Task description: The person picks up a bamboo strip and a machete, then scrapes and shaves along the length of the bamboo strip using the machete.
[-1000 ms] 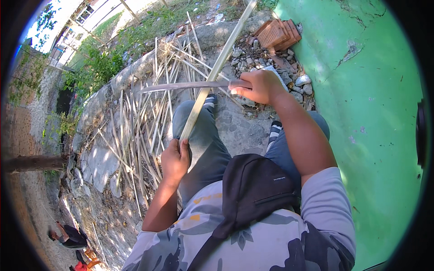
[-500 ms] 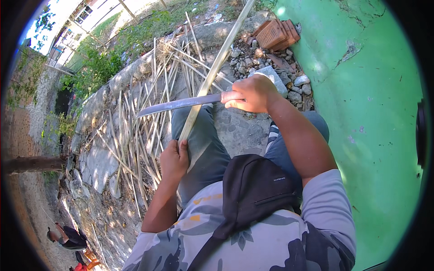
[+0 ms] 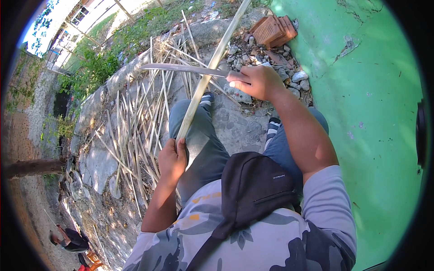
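Observation:
A long, pale strip of split bamboo (image 3: 195, 103) slants up and away from my left hand (image 3: 172, 159), which is closed around its near end beside my left thigh. My right hand (image 3: 258, 82) grips the handle of a machete (image 3: 181, 68). Its long blade points left and crosses the strip partway up, touching or very close to it. The far end of the strip runs out at the top edge of the view. Below both hands are my knees in grey-blue trousers.
Many thin bamboo strips (image 3: 135, 124) lie heaped on the stone ground at left. Rubble (image 3: 289, 74) and stacked orange clay tiles (image 3: 274, 31) are ahead to the right, beside a green wall (image 3: 361, 113). Another person (image 3: 74, 240) is at the far lower left.
The machete and my right hand have moved up and away along the strip, and the blade has turned more edge-on. My left hand keeps its hold, almost still.

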A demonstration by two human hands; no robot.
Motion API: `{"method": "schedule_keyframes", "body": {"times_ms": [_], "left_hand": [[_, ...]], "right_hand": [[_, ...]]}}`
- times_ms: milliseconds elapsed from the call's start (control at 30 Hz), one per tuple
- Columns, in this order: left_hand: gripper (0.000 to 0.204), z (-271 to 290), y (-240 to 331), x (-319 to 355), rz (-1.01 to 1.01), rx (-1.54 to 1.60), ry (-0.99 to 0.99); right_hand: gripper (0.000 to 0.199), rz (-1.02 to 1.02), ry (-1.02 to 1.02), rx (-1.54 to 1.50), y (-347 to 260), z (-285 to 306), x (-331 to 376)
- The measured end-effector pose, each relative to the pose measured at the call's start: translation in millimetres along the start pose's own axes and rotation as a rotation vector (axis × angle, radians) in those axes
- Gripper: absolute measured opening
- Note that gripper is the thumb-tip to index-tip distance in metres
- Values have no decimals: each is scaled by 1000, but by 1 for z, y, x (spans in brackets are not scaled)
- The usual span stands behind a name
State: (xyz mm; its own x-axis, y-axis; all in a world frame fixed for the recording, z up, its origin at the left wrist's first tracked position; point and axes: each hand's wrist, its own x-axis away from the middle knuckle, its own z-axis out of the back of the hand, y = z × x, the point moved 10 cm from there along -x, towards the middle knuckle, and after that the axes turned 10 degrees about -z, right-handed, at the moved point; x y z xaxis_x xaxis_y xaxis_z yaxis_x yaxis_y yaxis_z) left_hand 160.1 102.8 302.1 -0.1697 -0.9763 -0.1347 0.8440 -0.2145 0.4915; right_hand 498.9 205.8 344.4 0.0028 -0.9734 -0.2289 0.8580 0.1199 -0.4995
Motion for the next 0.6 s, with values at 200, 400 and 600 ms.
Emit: {"method": "schedule_keyframes", "body": {"times_ms": [200, 400, 600], "left_hand": [[47, -1, 2, -1, 0, -8, -2], [47, 1, 5, -2, 31, -16, -17], [49, 4, 9, -3, -30, -32, 4]], "right_hand": [[41, 245, -55, 113, -40, -12, 12], [40, 218, 0, 1, -31, -7, 9], [39, 110, -57, 25, -15, -7, 6]]}}
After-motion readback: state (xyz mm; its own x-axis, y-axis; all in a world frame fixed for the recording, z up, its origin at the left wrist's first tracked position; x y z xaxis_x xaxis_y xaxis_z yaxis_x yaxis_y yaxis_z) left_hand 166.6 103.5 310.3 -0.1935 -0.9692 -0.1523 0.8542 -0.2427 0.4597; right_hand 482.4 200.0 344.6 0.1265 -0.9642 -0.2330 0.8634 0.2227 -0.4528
